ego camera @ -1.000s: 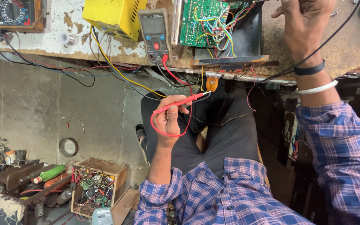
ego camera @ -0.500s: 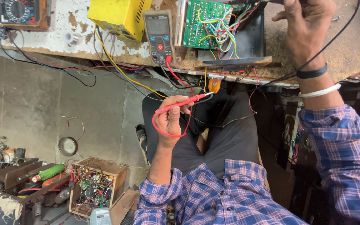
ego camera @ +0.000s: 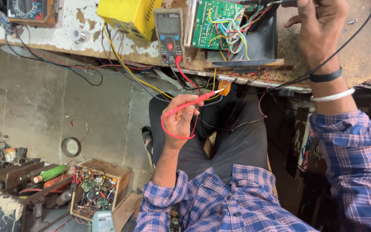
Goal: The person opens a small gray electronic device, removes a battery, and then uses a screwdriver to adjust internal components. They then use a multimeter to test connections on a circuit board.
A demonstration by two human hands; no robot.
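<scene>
A red multimeter probe (ego camera: 192, 103) is gripped by the left hand (ego camera: 179, 120). The right hand (ego camera: 318, 25) grasps something unidentifiable. Circuit boards fill a wooden box (ego camera: 97, 189).

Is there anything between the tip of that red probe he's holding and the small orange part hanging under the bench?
Nothing visible. The left hand holds the red probe, and its tip sits right at the small orange part below the bench edge. Loose wires hang close by, but none crosses the tip.

Along the table's (ego camera: 48, 38) near edge, the grey handheld multimeter (ego camera: 169, 34), green circuit board (ego camera: 213, 23) and hanging tangled wires (ego camera: 121, 68) block passage; bare tabletop lies toward its right corner.
</scene>
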